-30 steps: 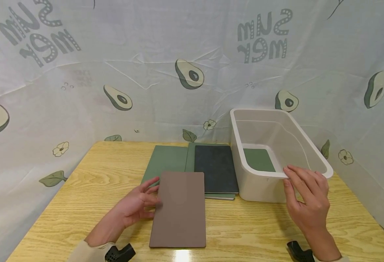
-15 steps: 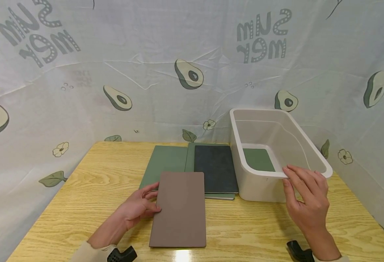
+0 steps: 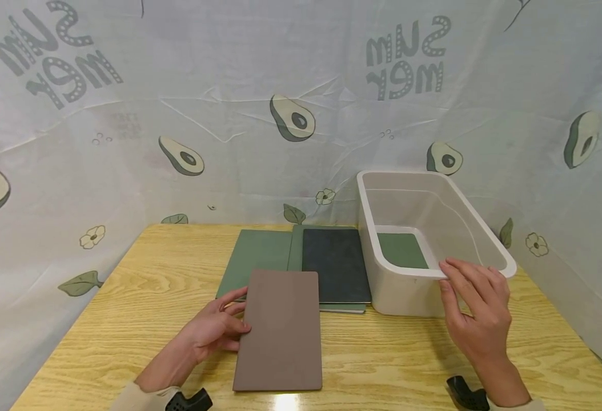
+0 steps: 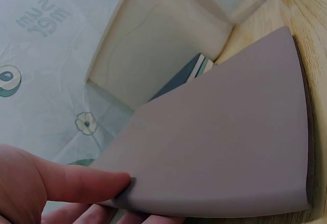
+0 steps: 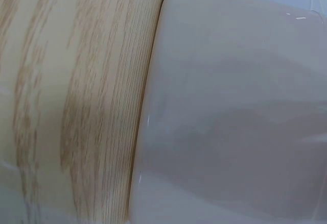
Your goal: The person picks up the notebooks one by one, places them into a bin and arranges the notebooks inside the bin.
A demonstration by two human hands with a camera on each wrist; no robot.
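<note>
A brown notebook [image 3: 281, 331] lies near the front of the table, overlapping the things behind it. At its left edge, my left hand [image 3: 211, 330] pinches the cover, thumb [image 4: 97, 183] on top and fingers partly hidden underneath. The left wrist view shows the notebook's rounded edge [image 4: 245, 203] beside that thumb. My right hand [image 3: 481, 314] holds the near rim of a beige plastic bin [image 3: 404, 294], fingers over the rim and thumb outside. Only the bin's wall [image 5: 230, 106] and the table appear in the right wrist view, without the hand.
Behind the brown notebook lie a green notebook [image 3: 260, 254] and a black notebook [image 3: 336, 265], the black one on top of more green. Another green notebook [image 3: 402, 250] lies flat inside the bin. A patterned curtain [image 3: 229, 114] hangs behind the wooden table [image 3: 141, 297].
The left hand's spread fingers have closed in on the brown notebook's left edge, the thumb settling on its cover. The right hand has stayed on the bin's rim. The head view has shifted slightly.
</note>
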